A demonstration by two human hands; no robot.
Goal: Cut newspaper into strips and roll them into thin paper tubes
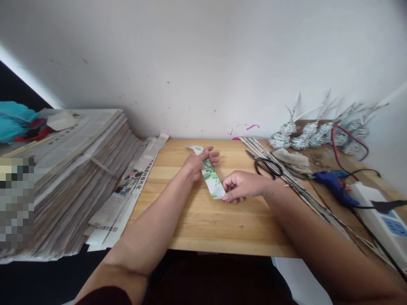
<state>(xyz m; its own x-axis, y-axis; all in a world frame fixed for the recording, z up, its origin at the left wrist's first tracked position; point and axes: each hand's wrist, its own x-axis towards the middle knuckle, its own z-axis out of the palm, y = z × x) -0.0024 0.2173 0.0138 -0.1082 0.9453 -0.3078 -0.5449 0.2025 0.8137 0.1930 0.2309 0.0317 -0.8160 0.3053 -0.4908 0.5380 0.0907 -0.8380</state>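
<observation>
A strip of white paper (210, 178) printed with green leaves slants between my two hands above the wooden table. My left hand (197, 164) grips it near its far end, thumb on top and fingers beneath, and the end beyond the thumb curls to the left. With thumb and fingertips, my right hand (235, 187) pinches the near corner of the strip. Black-handled scissors (269, 166) lie to the right, beyond my right wrist.
On the left rises a tall stack of newspapers (104, 140), with cut newspaper strips (136, 182) beside it. Thin rolled paper sticks (305, 197), a grey cloth (292, 161), a blue glue gun (337, 184), a power strip (381, 220) and several woven paper pieces (282, 135) occupy the right.
</observation>
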